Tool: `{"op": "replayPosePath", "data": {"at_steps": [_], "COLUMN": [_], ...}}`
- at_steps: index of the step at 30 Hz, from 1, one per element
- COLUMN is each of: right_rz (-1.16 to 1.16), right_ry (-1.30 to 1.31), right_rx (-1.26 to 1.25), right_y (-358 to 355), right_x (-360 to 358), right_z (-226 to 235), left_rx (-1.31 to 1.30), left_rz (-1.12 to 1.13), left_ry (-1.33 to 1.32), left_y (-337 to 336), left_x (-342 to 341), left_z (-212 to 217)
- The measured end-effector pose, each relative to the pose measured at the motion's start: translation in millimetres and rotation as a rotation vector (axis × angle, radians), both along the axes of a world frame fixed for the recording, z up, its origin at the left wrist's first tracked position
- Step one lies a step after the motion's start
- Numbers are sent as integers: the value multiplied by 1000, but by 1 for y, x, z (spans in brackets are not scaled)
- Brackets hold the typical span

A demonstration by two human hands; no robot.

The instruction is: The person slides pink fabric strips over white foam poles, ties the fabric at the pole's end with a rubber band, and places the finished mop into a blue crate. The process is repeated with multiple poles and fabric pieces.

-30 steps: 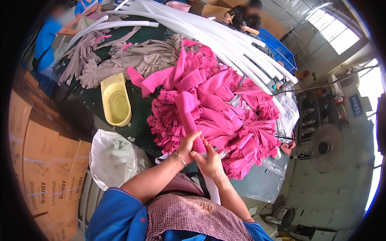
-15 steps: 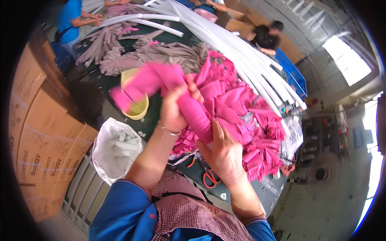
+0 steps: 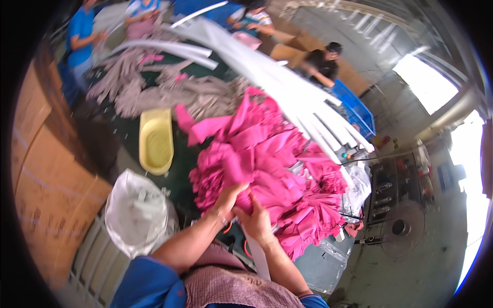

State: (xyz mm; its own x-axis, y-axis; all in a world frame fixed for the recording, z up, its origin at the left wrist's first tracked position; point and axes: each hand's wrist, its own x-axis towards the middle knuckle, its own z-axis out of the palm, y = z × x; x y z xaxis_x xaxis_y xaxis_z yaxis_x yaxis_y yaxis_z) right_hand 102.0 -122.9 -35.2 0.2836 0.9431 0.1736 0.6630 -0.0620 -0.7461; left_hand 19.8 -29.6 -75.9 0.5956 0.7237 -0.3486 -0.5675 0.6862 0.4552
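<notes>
The left hand (image 3: 229, 197) and right hand (image 3: 256, 220) are gripping a pink fabric sleeve (image 3: 245, 204) at the near side of a pink fabric pile (image 3: 277, 159); a white tube (image 3: 258, 262) is showing below. Holding both grips close and even is probably keeping the cloth from twisting. The pile is covering a dark green table (image 3: 179, 177), near a yellow tub (image 3: 155, 120). Beyond, long white tubes (image 3: 257, 61) are stretching toward co-workers (image 3: 324, 66); cardboard boxes (image 3: 61, 205) are standing leftward.

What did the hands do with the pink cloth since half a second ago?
The left hand came down closer to the right hand. The pink cloth they hold no longer flops across the yellow tub. Both hands stay on the cloth, and the tub stayed put.
</notes>
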Motion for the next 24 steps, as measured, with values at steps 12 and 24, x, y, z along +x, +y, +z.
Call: {"op": "replayPosePath", "data": {"at_steps": [12,24], "right_rz": [25,54], "right_ry": [226,47], "right_rx": [-39,153], "right_y": [-4,24], "right_x": [16,42], "right_z": [7,52], "left_rx": [140,333], "left_rz": [-144,-41], "left_ry": [-40,-72], "left_y": [24,49], "left_x": [6,23], "left_z": [19,87]}}
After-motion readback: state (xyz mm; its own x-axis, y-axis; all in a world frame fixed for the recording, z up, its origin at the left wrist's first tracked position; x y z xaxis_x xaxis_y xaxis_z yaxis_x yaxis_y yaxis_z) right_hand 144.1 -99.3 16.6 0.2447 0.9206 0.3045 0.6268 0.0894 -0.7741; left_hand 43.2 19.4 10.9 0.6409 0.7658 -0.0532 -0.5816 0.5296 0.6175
